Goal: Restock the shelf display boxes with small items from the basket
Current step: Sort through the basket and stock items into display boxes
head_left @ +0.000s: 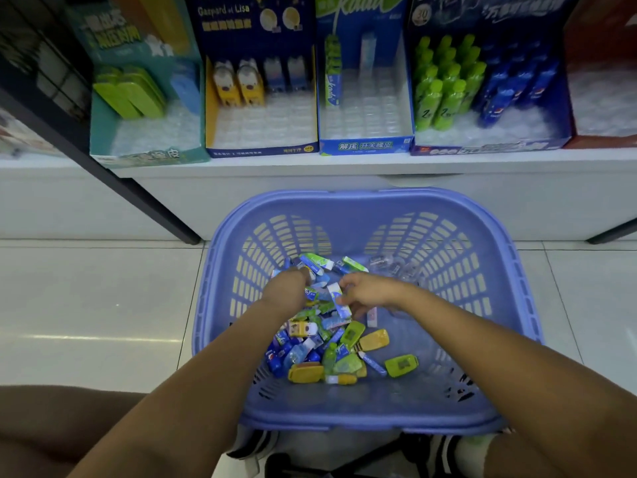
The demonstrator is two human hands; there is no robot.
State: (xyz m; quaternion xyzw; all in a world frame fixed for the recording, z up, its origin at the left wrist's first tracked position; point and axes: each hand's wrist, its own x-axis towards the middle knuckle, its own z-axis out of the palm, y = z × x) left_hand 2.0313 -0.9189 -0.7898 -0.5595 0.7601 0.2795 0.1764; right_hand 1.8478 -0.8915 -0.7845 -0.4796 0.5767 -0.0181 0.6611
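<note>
My right hand [365, 291] pinches blue-white pack [340, 302], picked out to match its box. My left hand [287, 288] sunk in item pile [331, 346], frame centre; grip cannot tell. Basket [372, 417] parked below display boxes [365, 146], upper frame, part empty.

Both hands were down inside the basket [344, 420], which sat on the floor [86, 305]. The left hand [287, 288] and the right hand [367, 293] were side by side, close together, at the far end of the heap of small items [331, 350]. Most of the heap lay behind the hands, nearer the person. A small packet [339, 303] sat in the right hand's fingers. Past the hands, beyond the basket and higher up, was the shelf [310, 167]. Five display boxes [262, 148] stood on it in a row. The middle box [365, 146] was about straight ahead of the right hand, with two boxes to its left and two to its right.
</note>
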